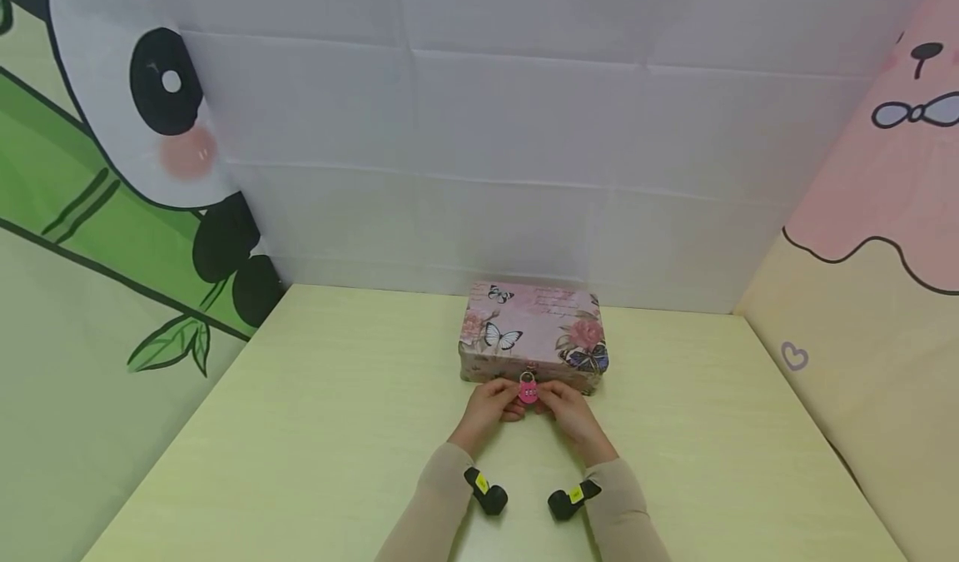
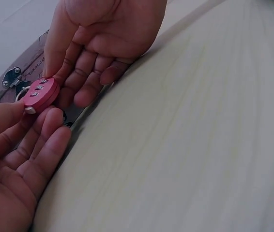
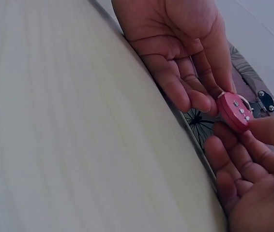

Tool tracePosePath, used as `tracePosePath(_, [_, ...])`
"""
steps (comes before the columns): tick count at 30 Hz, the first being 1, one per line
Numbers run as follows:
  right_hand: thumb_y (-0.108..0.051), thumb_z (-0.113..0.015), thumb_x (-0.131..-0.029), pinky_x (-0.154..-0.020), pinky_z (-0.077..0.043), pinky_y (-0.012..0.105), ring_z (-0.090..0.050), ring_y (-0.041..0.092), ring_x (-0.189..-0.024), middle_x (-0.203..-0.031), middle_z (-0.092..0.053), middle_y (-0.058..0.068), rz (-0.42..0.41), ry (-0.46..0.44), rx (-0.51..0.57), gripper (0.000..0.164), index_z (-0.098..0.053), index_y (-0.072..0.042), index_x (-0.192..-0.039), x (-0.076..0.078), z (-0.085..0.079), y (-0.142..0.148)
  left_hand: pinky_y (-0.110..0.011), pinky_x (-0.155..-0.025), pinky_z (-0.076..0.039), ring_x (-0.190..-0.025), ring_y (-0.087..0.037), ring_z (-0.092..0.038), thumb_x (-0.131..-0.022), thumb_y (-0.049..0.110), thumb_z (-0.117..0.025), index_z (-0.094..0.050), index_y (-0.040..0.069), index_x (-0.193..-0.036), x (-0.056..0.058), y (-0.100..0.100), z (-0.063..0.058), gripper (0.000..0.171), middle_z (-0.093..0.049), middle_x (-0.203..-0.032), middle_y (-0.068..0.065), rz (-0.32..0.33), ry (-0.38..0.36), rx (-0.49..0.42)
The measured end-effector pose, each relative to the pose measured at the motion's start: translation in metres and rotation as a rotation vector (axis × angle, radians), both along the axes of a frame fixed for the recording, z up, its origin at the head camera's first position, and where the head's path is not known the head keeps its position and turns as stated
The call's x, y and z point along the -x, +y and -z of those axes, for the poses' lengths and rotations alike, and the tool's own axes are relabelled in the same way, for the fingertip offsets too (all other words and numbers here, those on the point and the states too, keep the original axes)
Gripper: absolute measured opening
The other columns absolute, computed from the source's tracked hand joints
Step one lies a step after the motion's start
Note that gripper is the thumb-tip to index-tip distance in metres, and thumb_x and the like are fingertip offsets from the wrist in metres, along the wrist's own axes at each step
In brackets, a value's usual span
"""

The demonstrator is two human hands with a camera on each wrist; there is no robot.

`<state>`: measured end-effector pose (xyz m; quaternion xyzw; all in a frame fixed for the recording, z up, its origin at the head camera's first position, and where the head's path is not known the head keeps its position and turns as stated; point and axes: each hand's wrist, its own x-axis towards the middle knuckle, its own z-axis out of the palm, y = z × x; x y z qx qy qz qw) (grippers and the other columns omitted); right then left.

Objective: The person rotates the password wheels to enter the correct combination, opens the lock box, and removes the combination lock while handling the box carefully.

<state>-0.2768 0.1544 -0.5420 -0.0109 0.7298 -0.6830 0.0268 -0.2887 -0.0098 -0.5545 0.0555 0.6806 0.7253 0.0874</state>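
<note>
A pink combination padlock hangs at the front of a floral, butterfly-printed box, its shackle up by the metal clasp. My left hand pinches the lock's left side between thumb and fingers. On the opposite side, my right hand pinches it the same way. Number dials face up between the two hands in the left wrist view. The box lid is down. Whether the shackle is locked, I cannot tell.
The box stands on a pale wooden table near its back edge. A white cloth hangs behind it. Printed panels flank the table, a panda on the left and a pink figure on the right. Each sleeve carries a black wrist device.
</note>
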Motion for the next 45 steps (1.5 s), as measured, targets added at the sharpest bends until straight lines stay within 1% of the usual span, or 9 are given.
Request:
tracePosePath(11, [0.004,-0.049,-0.100,-0.065,-0.048,0.022,-0.060,0.016,-0.073,-0.086,-0.064,0.004,0.029,0.003,0.133,0.022,-0.054,0.018,-0.116,-0.003,0.001,0.000,-0.025,-0.065,-0.060,-0.066,-0.008,-0.065,-0.100,0.007,-0.059,-0.064,-0.015,-0.102,-0.002,0.002,-0.003,0.023,-0.069,-0.077,-0.004,0.000,0.006,-0.015])
tracePosePath(16, [0.000,-0.055,-0.099,-0.064,-0.045,0.022,-0.061,0.014,-0.074,-0.087,-0.066,0.003,0.043,-0.009,0.100,0.025,-0.057,0.015,-0.118,-0.004,-0.001,-0.001,-0.027,-0.068,-0.060,-0.067,-0.009,-0.065,-0.098,0.005,-0.062,-0.064,-0.017,-0.101,0.001,0.002,-0.002,0.022,-0.068,-0.078,-0.003,0.007,0.001,-0.033])
tracePosePath(21, [0.000,-0.066,-0.092,-0.061,-0.041,0.023,-0.059,0.012,-0.075,-0.084,-0.067,0.001,0.039,-0.025,0.052,0.030,-0.058,0.011,-0.119,-0.004,-0.002,-0.001,-0.030,-0.071,-0.061,-0.069,-0.010,-0.065,-0.097,0.003,-0.062,-0.064,-0.017,-0.101,0.002,0.001,-0.001,0.020,-0.068,-0.080,-0.005,0.023,-0.001,-0.038])
tracePosePath(25, [0.005,-0.070,-0.088,-0.064,-0.046,0.023,-0.057,0.013,-0.077,-0.085,-0.065,0.006,0.022,-0.012,0.056,0.035,-0.057,0.012,-0.119,-0.002,0.001,-0.002,-0.029,-0.071,-0.061,-0.070,-0.010,-0.065,-0.098,0.003,-0.062,-0.065,-0.016,-0.101,0.002,0.000,0.000,0.019,-0.068,-0.078,-0.004,0.034,-0.008,-0.036])
tracePosePath(28, [0.007,-0.070,-0.087,-0.069,-0.051,0.026,-0.059,0.016,-0.080,-0.087,-0.065,0.013,0.004,-0.003,0.052,0.035,-0.055,0.015,-0.119,-0.008,-0.011,-0.004,-0.031,-0.073,-0.061,-0.071,-0.010,-0.065,-0.098,0.002,-0.061,-0.064,-0.017,-0.101,-0.004,-0.001,-0.011,0.020,-0.068,-0.078,-0.003,0.050,-0.008,-0.029])
tracePosePath(32, [0.006,-0.069,-0.088,-0.069,-0.052,0.026,-0.059,0.016,-0.079,-0.087,-0.065,0.015,0.002,0.003,0.023,0.035,-0.055,0.016,-0.118,-0.013,-0.020,-0.006,-0.031,-0.074,-0.061,-0.071,-0.010,-0.065,-0.099,0.004,-0.060,-0.064,-0.017,-0.103,-0.003,-0.002,-0.013,0.022,-0.068,-0.077,-0.003,0.053,-0.017,-0.014])
tracePosePath(35, [0.004,-0.072,-0.087,-0.066,-0.050,0.023,-0.058,0.013,-0.075,-0.083,-0.065,0.009,0.032,0.022,-0.003,0.035,-0.057,0.015,-0.117,-0.008,-0.009,-0.006,-0.029,-0.072,-0.061,-0.069,-0.009,-0.065,-0.100,0.008,-0.059,-0.065,-0.015,-0.105,0.003,-0.001,-0.003,0.025,-0.068,-0.078,-0.002,0.039,-0.027,-0.004])
tracePosePath(37, [0.002,-0.075,-0.086,-0.064,-0.049,0.021,-0.057,0.011,-0.074,-0.081,-0.064,0.005,0.061,0.032,-0.021,0.035,-0.060,0.013,-0.115,-0.006,-0.003,-0.007,-0.028,-0.071,-0.060,-0.068,-0.008,-0.065,-0.101,0.010,-0.058,-0.065,-0.014,-0.107,0.003,0.000,-0.003,0.026,-0.068,-0.079,-0.002,0.029,-0.032,-0.001])
tracePosePath(45, [0.000,-0.077,-0.084,-0.063,-0.049,0.021,-0.058,0.012,-0.073,-0.081,-0.065,0.005,0.115,0.032,-0.082,0.030,-0.064,0.009,-0.109,-0.006,-0.002,-0.010,-0.028,-0.069,-0.060,-0.069,-0.008,-0.064,-0.102,0.013,-0.058,-0.065,-0.013,-0.109,0.004,0.002,-0.005,0.028,-0.067,-0.077,-0.001,-0.016,-0.049,-0.019])
